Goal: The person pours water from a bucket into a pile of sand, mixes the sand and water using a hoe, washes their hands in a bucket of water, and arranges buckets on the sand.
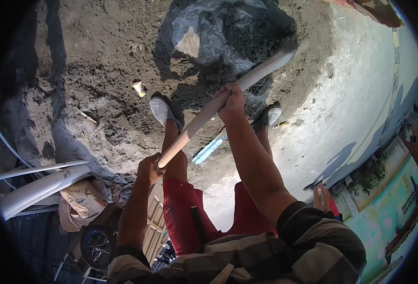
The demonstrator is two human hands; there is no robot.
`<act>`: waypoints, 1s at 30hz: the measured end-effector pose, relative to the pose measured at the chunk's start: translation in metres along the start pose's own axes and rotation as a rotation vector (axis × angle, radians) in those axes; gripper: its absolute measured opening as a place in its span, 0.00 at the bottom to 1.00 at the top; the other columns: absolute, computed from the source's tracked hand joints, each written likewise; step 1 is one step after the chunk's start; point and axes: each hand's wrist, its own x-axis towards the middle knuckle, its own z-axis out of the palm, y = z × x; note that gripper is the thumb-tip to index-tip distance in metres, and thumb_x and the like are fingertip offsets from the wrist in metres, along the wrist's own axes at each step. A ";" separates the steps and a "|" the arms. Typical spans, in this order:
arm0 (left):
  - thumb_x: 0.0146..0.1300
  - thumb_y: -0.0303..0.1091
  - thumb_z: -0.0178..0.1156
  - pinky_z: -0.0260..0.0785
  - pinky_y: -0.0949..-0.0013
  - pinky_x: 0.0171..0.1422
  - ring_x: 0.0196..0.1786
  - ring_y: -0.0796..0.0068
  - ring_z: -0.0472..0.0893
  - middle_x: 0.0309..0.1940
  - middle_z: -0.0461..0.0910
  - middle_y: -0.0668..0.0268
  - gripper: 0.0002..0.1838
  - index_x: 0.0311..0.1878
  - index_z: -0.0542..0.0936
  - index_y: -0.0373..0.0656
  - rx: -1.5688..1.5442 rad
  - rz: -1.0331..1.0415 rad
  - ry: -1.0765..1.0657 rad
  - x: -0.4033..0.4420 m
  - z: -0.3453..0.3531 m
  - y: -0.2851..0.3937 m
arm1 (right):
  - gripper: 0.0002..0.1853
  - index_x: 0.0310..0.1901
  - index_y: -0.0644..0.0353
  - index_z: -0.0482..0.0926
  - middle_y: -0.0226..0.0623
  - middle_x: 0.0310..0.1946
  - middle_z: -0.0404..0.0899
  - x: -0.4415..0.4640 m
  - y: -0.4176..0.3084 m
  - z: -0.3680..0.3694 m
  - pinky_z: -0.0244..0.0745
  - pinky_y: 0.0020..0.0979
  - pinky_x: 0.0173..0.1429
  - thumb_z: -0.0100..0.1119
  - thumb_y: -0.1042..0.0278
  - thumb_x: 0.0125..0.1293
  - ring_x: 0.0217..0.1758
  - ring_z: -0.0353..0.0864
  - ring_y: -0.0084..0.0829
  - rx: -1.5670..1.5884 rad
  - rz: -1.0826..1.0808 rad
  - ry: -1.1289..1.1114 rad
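A long wooden handle (202, 118) slants across the head view, from lower left to upper right. My left hand (151, 169) is wrapped round its lower end, in front of my shin. Farther up the handle, my right hand (232, 100) grips it with closed fingers. The handle's far end lies over dark wet mix (254, 40) and is blurred, so the tool's head cannot be made out. Greyish liquid (211, 40) pools beside the mix. My feet, in grey shoes, stand on either side, just below the mix.
A small cup (139, 88) lies left of my feet. A pale blue strip (210, 148) is between my legs. White pipes (43, 187), a sack (83, 201) and a wheel (97, 246) are at lower left. Another person's hand (321, 198) shows at right, near a pale wall.
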 end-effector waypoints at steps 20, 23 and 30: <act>0.48 0.36 0.68 0.74 0.59 0.41 0.33 0.56 0.83 0.30 0.82 0.51 0.23 0.48 0.78 0.35 1.465 0.583 0.156 -0.028 0.087 0.000 | 0.07 0.33 0.62 0.69 0.37 0.22 0.70 0.039 -0.038 0.022 0.71 0.37 0.28 0.56 0.70 0.57 0.22 0.72 0.32 -0.297 -0.199 -0.032; 0.49 0.40 0.69 0.74 0.62 0.38 0.31 0.61 0.81 0.28 0.81 0.56 0.24 0.46 0.77 0.35 1.432 0.298 0.203 -0.029 0.039 -0.013 | 0.09 0.35 0.62 0.69 0.37 0.23 0.70 0.004 0.000 0.014 0.72 0.36 0.27 0.57 0.71 0.55 0.22 0.72 0.33 -0.239 -0.151 -0.014; 0.68 0.35 0.47 0.74 0.69 0.32 0.27 0.62 0.77 0.29 0.73 0.58 0.14 0.47 0.72 0.33 0.449 0.146 -0.160 -0.009 0.001 -0.070 | 0.10 0.37 0.62 0.67 0.38 0.23 0.69 -0.074 -0.035 0.030 0.72 0.34 0.26 0.56 0.74 0.54 0.20 0.71 0.32 -0.192 -0.274 -0.169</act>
